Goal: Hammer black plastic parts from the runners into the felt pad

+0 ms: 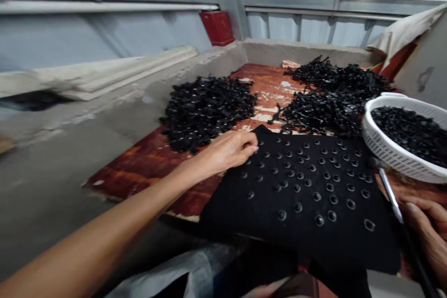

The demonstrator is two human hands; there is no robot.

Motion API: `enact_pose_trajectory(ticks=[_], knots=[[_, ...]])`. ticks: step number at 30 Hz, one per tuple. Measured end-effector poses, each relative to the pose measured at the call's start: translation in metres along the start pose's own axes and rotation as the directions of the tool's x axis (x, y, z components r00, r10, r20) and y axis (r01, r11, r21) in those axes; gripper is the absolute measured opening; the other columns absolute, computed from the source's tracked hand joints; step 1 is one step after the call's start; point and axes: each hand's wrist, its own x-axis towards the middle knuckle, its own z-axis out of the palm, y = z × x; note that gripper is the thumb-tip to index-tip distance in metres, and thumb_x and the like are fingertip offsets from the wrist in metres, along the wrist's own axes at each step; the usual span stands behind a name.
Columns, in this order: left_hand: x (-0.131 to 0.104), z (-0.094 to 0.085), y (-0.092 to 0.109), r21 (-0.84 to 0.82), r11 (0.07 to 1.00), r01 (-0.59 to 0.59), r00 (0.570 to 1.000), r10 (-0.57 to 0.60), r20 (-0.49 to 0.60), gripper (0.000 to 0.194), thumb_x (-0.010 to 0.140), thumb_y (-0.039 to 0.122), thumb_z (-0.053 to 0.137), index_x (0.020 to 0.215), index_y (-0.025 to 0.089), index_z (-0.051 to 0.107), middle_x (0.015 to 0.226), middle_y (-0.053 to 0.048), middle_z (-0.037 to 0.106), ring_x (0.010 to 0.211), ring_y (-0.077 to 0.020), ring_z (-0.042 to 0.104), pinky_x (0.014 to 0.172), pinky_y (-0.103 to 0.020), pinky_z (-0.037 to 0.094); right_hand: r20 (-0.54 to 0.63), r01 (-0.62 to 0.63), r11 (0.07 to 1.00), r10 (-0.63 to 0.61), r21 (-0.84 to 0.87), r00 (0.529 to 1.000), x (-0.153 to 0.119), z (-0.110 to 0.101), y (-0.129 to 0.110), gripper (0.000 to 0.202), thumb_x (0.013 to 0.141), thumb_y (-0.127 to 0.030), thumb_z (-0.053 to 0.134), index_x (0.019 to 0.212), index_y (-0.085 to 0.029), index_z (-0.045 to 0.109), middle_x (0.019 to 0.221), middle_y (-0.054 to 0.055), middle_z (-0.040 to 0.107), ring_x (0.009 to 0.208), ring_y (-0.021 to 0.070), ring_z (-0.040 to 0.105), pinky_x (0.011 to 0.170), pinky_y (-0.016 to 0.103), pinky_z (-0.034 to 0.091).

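Left hand pinching, contents hidden; right hand holding black-handled metal tool; dozens of round black pieces dotting black cloth; white plastic basket brimming.

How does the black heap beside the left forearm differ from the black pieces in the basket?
The heap lies loose on the reddish board; the pieces sit inside the white basket. The heap looks coarser and mounded, while the pieces look finer and more level. Both are black.
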Motion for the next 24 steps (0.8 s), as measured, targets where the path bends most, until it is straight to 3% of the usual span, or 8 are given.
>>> enact_pose_trajectory(ticks=[2,4,6,8,11,15,20,24], knots=[[0.000,-0.003,0.003,0.025,1.000,0.002,1.000,-0.002,0.007,0.024,0.082,0.037,0.045,0.079,0.020,0.062,0.067,-0.001,0.061,0.060,-0.0172,0.056,0.058,-0.028,0.038,0.102,-0.004,1.000,0.001,0.025,0.995,-0.001,0.000,-0.006,0.020,0.080,-0.046,0.064,0.086,-0.029,0.073,0.079,0.002,0.073,0.068,0.0227,0.066,0.060,0.031,0.049],[0.003,-0.004,0.011,0.093,0.996,0.000,0.994,0.011,-0.108,0.028,0.080,0.041,0.046,0.086,0.019,0.063,0.077,-0.005,0.065,0.067,-0.0218,0.059,0.064,-0.033,0.042,0.115,0.006,0.998,-0.013,0.066,0.993,-0.003,0.002,-0.012,0.023,0.085,-0.045,0.059,0.088,-0.026,0.071,0.082,0.002,0.071,0.074,0.0220,0.065,0.067,0.031,0.049],[0.010,-0.002,0.030,0.140,0.984,-0.106,0.967,0.135,-0.216,0.031,0.084,0.040,0.043,0.090,0.019,0.065,0.093,-0.009,0.067,0.084,-0.0261,0.061,0.078,-0.039,0.045,0.113,0.006,0.997,-0.014,0.077,0.994,-0.004,0.004,-0.016,0.023,0.088,-0.043,0.056,0.091,-0.024,0.069,0.086,0.002,0.071,0.078,0.0210,0.065,0.071,0.031,0.049],[0.019,0.003,0.060,0.125,0.949,-0.290,0.932,0.310,-0.189,0.030,0.089,0.037,0.041,0.089,0.020,0.066,0.096,-0.009,0.068,0.091,-0.0256,0.061,0.085,-0.040,0.045,0.117,0.007,0.996,-0.018,0.090,0.993,-0.004,0.006,-0.017,0.022,0.090,-0.041,0.054,0.091,-0.023,0.068,0.084,0.002,0.069,0.077,0.0201,0.065,0.071,0.030,0.048],[0.033,0.018,0.113,0.093,0.851,-0.517,0.847,0.524,-0.085,0.026,0.091,0.027,0.041,0.090,0.020,0.066,0.087,-0.006,0.065,0.083,-0.0223,0.058,0.079,-0.037,0.045,0.120,0.028,0.993,-0.042,0.118,0.992,-0.005,0.006,-0.018,0.021,0.091,-0.037,0.053,0.090,-0.021,0.067,0.082,0.002,0.068,0.076,0.0191,0.063,0.069,0.029,0.048],[0.054,0.042,0.164,0.132,0.775,-0.618,0.779,0.626,-0.029,0.017,0.091,0.023,0.048,0.089,0.018,0.065,0.091,-0.007,0.064,0.088,-0.0238,0.055,0.077,-0.038,0.042,0.134,0.067,0.986,-0.088,0.151,0.987,-0.006,0.006,-0.021,0.020,0.092,-0.034,0.052,0.088,-0.021,0.067,0.082,0.002,0.067,0.077,0.0188,0.062,0.071,0.030,0.047],[0.070,0.063,0.187,0.202,0.738,-0.643,0.760,0.648,0.053,0.014,0.089,0.020,0.051,0.080,0.018,0.061,0.085,-0.006,0.063,0.084,-0.0226,0.054,0.069,-0.036,0.038,0.137,0.089,0.982,-0.113,0.167,0.984,-0.006,0.006,-0.024,0.021,0.093,-0.032,0.051,0.086,-0.021,0.067,0.081,0.002,0.067,0.077,0.0191,0.061,0.072,0.030,0.048],[0.070,0.053,0.186,0.187,0.752,-0.632,0.773,0.630,0.078,0.017,0.091,0.021,0.049,0.079,0.018,0.062,0.083,-0.005,0.064,0.082,-0.0225,0.055,0.070,-0.037,0.037,0.126,0.082,0.985,-0.101,0.151,0.987,-0.006,0.006,-0.023,0.021,0.093,-0.033,0.051,0.087,-0.022,0.068,0.080,0.001,0.065,0.074,0.0181,0.061,0.069,0.029,0.047]])
